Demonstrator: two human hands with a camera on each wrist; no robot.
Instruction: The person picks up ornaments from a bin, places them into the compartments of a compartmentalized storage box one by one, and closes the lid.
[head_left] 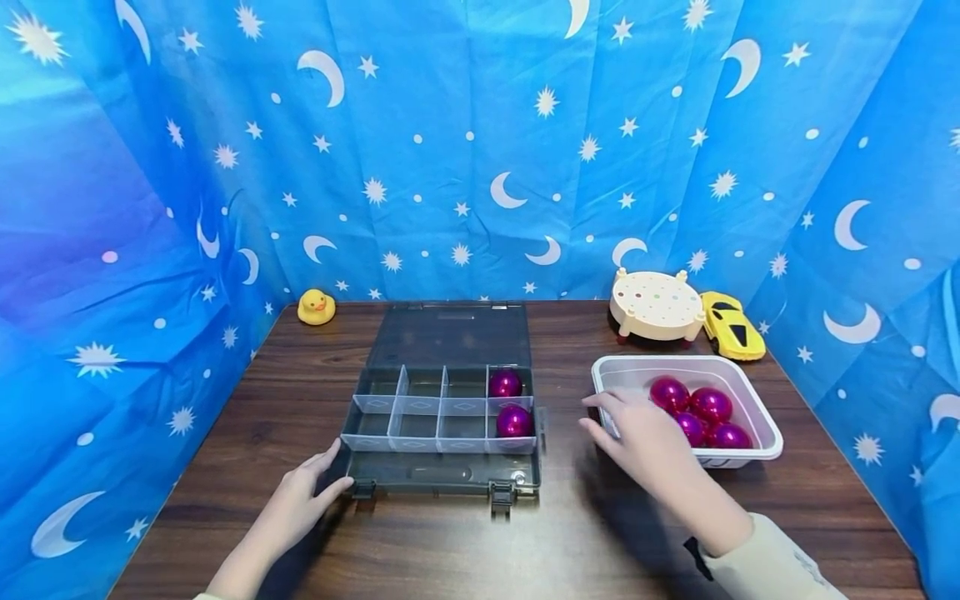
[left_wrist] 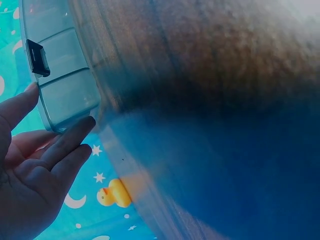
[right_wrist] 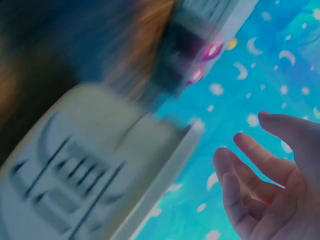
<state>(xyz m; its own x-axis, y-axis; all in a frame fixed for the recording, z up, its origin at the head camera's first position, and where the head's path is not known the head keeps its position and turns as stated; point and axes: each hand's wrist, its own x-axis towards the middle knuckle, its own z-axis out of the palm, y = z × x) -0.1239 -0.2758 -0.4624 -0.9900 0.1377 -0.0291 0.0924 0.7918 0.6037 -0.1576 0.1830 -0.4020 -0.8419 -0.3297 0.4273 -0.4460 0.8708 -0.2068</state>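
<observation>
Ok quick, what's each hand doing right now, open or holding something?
Left hand: open, touching the near left corner of the compartment organizer.
Right hand: open, holding nothing, near the white plastic tub.

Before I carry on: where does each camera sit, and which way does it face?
Head: on the head, facing forward and down at the divided box and white tub; left hand and right hand show.
Left wrist: on that wrist, facing the divided box's corner; left hand shows.
Right wrist: on that wrist, facing the white tub's blurred side; right hand shows.
Head and left wrist share the divided box and yellow duck.
</observation>
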